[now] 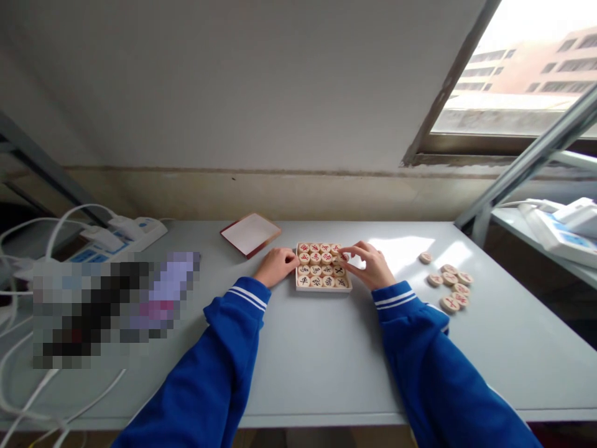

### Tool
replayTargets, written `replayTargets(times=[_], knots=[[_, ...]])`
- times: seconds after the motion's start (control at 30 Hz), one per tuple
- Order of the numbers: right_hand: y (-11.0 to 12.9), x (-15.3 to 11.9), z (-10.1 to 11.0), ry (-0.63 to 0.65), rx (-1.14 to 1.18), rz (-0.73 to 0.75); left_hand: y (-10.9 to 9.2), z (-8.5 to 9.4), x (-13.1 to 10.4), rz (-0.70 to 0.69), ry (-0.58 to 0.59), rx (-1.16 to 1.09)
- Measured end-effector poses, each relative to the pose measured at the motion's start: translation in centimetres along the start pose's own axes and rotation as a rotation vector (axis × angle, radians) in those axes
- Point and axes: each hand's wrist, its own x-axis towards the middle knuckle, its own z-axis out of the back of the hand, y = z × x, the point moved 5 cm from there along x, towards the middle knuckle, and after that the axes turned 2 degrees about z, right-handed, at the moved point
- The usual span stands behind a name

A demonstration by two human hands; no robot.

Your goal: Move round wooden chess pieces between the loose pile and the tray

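Note:
A small square box (323, 288) sits in the middle of the grey table (308, 354), filled with several round wooden chess pieces marked in red and black. My left hand (276, 266) rests against the box's left side, fingers curled. My right hand (368, 264) is at the box's right edge, its fingertips pinching a chess piece (342, 255) in the upper right corner of the box. Both arms wear blue sleeves with white cuff stripes.
Several loose chess pieces (450, 285) lie on the table to the right. The box lid (250, 234) lies behind and left. A power strip (119, 235) with white cables occupies the left; a blurred patch lies beside it. A metal frame and window stand at right.

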Motion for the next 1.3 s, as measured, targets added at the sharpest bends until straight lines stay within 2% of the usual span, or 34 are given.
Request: replayTargets(times=[0.37,0.53,0.63,0.77,0.87,0.97,1.03,1.17,1.3], knots=[[1.6,-0.1,-0.2,0.042,-0.104,-0.064,0.3,-0.3,0.2,-0.037,0.011,0.012],[0.9,0.1,0.1,0.040,-0.051,-0.110,0.3,-0.3,0.2,-0.028,0.008,0.006],[-1.4,-0.1,1.4,-0.050,-0.120,-0.214,0.4,-0.3,0.1,-0.017,0.003,0.010],[-6.2,-1.8,3.6,-0.192,-0.434,-0.508,0.3,-0.3,0.1,-0.013,-0.004,0.014],[-9.1,-3.1,3.7,-0.150,-0.504,-0.591,0.2,-0.1,0.0,-0.017,-0.007,0.002],[-10.6,-3.5,3.0,-0.083,-0.452,-0.537,0.1,0.0,-0.1,-0.020,-0.009,0.005],[-10.8,-3.1,2.6,-0.088,-0.412,-0.468,0.1,0.0,-0.1,-0.015,-0.010,0.002],[-10.2,-2.0,1.8,-0.112,-0.318,-0.356,0.3,-0.1,0.0,-0.004,0.004,-0.015],[-8.4,-1.1,0.7,-0.066,-0.213,-0.289,0.5,-0.2,0.0,-0.017,0.011,-0.018]])
